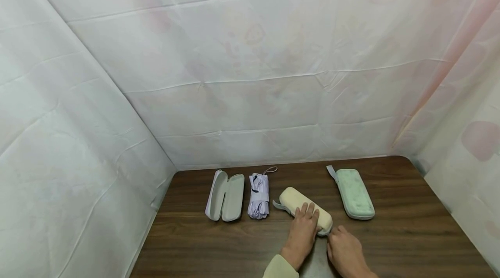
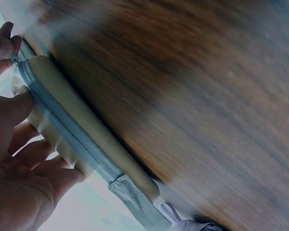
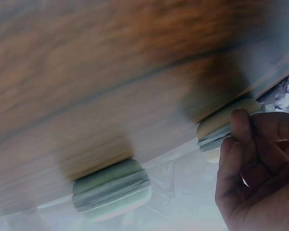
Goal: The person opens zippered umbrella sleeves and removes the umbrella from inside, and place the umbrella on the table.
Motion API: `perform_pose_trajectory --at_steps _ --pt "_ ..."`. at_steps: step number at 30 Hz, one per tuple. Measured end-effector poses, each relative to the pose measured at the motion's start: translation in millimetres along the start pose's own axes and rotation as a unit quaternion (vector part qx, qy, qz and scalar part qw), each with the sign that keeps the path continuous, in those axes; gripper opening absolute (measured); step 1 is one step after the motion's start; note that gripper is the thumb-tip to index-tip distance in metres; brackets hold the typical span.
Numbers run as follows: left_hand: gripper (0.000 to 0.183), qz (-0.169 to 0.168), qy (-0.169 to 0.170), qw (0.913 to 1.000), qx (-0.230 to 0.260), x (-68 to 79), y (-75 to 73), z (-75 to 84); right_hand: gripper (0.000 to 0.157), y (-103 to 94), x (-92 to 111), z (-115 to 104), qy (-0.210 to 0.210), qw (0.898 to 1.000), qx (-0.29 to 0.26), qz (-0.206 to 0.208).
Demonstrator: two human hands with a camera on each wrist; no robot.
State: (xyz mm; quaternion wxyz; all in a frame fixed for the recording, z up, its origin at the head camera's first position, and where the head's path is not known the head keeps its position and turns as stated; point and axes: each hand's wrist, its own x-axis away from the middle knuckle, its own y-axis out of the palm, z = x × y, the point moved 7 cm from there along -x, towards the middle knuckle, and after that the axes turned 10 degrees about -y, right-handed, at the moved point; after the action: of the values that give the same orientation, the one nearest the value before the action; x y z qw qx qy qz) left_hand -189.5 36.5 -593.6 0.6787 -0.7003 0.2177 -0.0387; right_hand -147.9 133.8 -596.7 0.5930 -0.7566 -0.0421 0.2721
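Note:
A cream zip case [image 1: 297, 198] lies at a slant on the table, with a grey zip [image 2: 62, 120] along its side and a grey strap [image 2: 139, 204] at its far end. My left hand [image 1: 304, 232] holds it, fingers spread over the top and the thumb against the zip side. At the near right end, my right hand [image 1: 345, 250] pinches the small zip pull [image 2: 14, 59] between curled fingers and thumb. The zip looks closed along the side that shows in the left wrist view.
A pale green zip case [image 1: 354, 193] with a grey strap lies to the right. Left of the cream case is a folded lilac umbrella [image 1: 258, 195], then an opened glasses case [image 1: 233, 197]. White sheeting [image 1: 254, 109] rises behind the dark wooden table [image 1: 187, 243].

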Motion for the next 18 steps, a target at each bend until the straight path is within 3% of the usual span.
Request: perform_pose_trajectory --at_steps 18 --pt "0.048 -0.001 -0.007 1.0000 -0.005 -3.4 -2.5 3.3 0.010 3.8 -2.3 -11.3 0.031 0.999 -0.011 -0.019"
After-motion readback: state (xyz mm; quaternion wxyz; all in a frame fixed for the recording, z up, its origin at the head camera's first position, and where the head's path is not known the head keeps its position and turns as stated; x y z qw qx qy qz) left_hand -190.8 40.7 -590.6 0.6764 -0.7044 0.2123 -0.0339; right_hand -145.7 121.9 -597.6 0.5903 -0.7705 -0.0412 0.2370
